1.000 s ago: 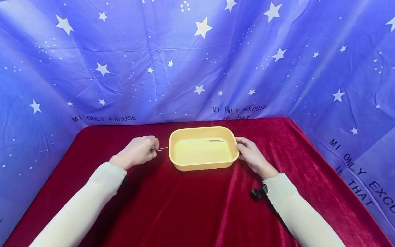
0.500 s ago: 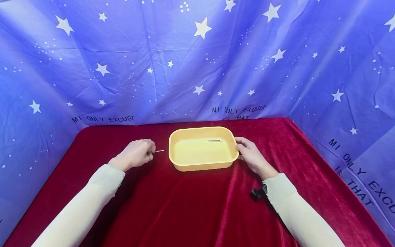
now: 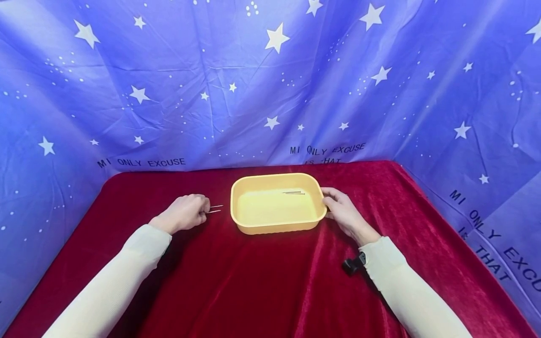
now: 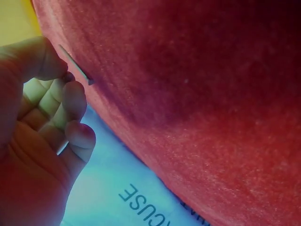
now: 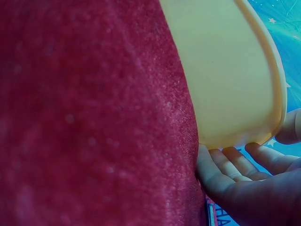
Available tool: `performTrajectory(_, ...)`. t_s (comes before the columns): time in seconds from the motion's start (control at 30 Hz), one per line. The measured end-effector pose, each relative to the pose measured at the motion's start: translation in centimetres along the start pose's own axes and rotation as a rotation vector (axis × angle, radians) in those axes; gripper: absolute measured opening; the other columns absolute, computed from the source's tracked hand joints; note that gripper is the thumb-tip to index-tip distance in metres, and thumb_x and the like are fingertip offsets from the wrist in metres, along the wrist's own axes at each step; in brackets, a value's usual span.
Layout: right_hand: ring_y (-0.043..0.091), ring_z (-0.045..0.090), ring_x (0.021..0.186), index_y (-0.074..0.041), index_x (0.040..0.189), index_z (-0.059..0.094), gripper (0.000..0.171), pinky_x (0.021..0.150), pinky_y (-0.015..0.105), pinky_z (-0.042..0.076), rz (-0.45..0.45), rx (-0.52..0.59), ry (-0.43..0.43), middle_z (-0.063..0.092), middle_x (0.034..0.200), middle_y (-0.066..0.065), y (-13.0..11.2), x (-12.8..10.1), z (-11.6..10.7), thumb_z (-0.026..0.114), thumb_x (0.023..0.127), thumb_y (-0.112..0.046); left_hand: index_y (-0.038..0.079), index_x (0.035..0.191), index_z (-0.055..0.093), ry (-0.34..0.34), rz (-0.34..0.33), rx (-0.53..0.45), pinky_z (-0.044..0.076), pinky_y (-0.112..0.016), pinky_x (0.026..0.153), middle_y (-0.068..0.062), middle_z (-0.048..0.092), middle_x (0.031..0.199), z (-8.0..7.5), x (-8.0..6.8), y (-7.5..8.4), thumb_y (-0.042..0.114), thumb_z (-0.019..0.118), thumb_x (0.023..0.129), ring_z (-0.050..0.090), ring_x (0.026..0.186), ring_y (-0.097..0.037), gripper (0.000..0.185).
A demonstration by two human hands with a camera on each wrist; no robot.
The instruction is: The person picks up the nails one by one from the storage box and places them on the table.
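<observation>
A yellow plastic box with rounded corners stands on the table's far half. Inside it, near the right end, lie a few thin nails. My left hand is held just left of the box, apart from it, pinching nails between curled fingers; two thin ends point toward the box. The left wrist view shows one nail with its flat head beside the fingertips; how it is held is hard to tell. At the box's right end my right hand grips the wall, thumb near the rim, fingers against the outside.
Dark red velvet cloth covers the table. Behind and at both sides hangs a blue curtain with white stars. A black strap-like device sits at the right wrist. Below the right fingers, thin shiny metal shows partly.
My left hand has drawn slightly left and down, away from the box, with the nails; their projecting ends have spread apart. The right hand and box have stayed put.
</observation>
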State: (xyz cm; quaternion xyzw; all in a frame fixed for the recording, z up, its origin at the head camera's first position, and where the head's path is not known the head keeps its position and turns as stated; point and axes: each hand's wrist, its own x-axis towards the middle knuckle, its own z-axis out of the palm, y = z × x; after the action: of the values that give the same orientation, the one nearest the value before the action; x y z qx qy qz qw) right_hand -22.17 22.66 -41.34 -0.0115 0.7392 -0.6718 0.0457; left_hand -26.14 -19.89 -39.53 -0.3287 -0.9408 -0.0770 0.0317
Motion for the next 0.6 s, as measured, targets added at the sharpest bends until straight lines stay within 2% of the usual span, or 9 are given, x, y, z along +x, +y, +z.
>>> performTrajectory(0.6,0.024,0.059,0.095,0.008,0.138,0.039,0.044,0.075,0.031,0.056,0.0,0.006,-0.003,0.047,0.127,0.031,0.01,0.04,-0.01,0.039,0.094,-0.001,0.018,0.067,0.054,-0.023,0.006,0.005,0.043,-0.034,0.055,0.004,0.049,0.069,0.66,0.16,-0.39,0.0,0.062,0.067,0.046,0.06,-0.017,0.02)
